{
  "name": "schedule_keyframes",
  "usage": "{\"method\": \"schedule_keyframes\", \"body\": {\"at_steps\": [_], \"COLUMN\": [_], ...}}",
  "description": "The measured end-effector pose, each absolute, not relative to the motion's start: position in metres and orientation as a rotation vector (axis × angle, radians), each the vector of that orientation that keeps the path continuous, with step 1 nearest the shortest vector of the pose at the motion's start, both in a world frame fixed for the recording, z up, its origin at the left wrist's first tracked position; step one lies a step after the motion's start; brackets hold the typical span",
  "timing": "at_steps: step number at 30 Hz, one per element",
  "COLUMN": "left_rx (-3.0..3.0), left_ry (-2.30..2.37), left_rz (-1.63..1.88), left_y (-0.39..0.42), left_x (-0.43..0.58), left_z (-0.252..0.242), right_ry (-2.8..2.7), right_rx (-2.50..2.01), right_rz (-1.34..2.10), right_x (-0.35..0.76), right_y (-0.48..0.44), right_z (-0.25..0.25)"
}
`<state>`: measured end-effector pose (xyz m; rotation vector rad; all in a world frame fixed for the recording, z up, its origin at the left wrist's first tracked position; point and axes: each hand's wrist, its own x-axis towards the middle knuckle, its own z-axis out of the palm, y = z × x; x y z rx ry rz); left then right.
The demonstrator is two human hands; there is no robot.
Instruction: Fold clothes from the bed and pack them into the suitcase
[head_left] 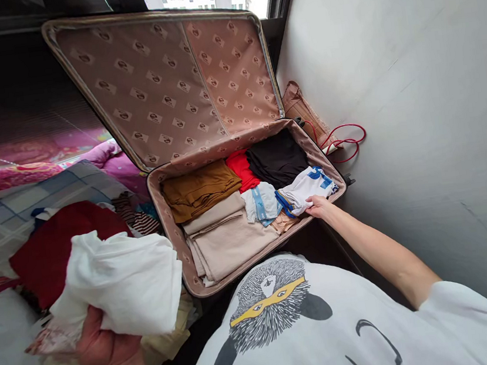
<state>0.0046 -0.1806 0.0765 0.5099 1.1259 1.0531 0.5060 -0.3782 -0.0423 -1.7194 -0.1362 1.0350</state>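
Observation:
An open suitcase (167,227) with patterned pink lining lies in front of me, its lid propped up. Inside are folded mustard trousers (200,189), beige cloth (228,237), a red piece (242,168), a black piece (278,157), a pale blue piece (261,203) and a white garment with blue trim (304,190). My right hand (320,205) reaches into the case's near right corner, fingers closed on the edge of the white and blue garment. My left hand (102,351) is raised at the lower left, gripping a bunched white cloth (125,283).
A heap of clothes, with a dark red garment (52,253) on top, lies on the bed at left beside a checked blanket (28,200). A brown paper bag (300,107) and a red cable (345,140) sit against the white wall on the right.

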Motion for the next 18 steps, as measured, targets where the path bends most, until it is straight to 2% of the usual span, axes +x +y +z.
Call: {"method": "schedule_keyframes", "body": {"at_steps": [4, 9, 11, 14, 18], "left_rx": [0.5, 0.375, 0.313, 0.151, 0.113], "left_ry": [1.236, 1.242, 1.183, 1.016, 0.874], "left_rz": [1.063, 1.143, 1.15, 1.149, 1.077], "left_y": [-0.18, -0.177, -0.176, -0.173, -0.175], "left_x": [-0.007, -0.011, -0.01, -0.007, -0.002], "left_z": [0.083, 0.075, 0.069, 0.058, 0.048], "right_ry": [-0.215, -1.194, -1.419, -1.446, -1.385], "right_rx": [-1.964, -2.669, -2.861, -3.033, -2.94], "right_rz": [1.022, 0.875, 0.963, 1.112, 0.976], "right_x": [0.521, 0.535, 0.529, 0.516, 0.503], "right_y": [-0.393, -0.379, -0.371, -0.366, -0.36], "right_z": [-0.015, -0.001, -0.01, -0.025, -0.022]}}
